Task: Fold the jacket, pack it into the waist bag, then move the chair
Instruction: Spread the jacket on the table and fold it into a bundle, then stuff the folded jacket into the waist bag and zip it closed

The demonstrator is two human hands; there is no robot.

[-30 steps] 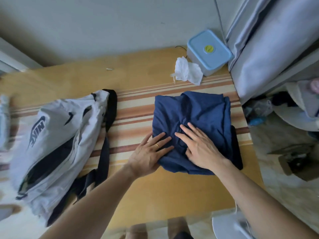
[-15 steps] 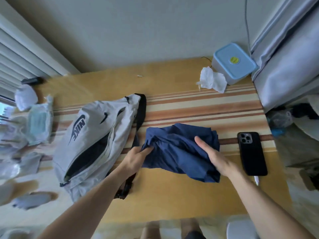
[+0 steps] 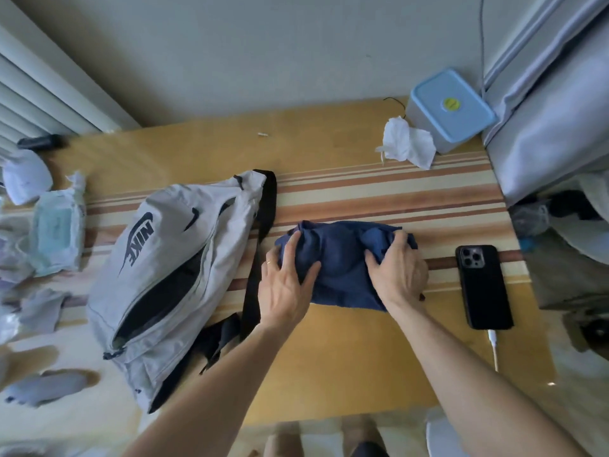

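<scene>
The navy jacket (image 3: 341, 262) lies bunched into a small bundle on the striped middle of the wooden table (image 3: 329, 367). My left hand (image 3: 286, 285) grips its left end and my right hand (image 3: 398, 272) grips its right end. The grey waist bag (image 3: 171, 272) lies just left of the jacket, its main zipper open and showing a dark inside. Its black strap (image 3: 260, 245) runs between the bag and my left hand. A white chair edge (image 3: 438, 433) shows at the bottom right.
A black phone (image 3: 482, 286) on a white cable lies right of the jacket. A blue lidded box (image 3: 449, 108) and crumpled tissue (image 3: 407, 143) sit at the far right corner. Wipes pack (image 3: 56, 229) and loose tissues crowd the left side. A grey curtain (image 3: 553, 110) hangs at right.
The flat folded jacket was gathered up and shifted left toward the bag, uncovering the phone. It is now a tighter bundle, squeezed at both ends by my hands.
</scene>
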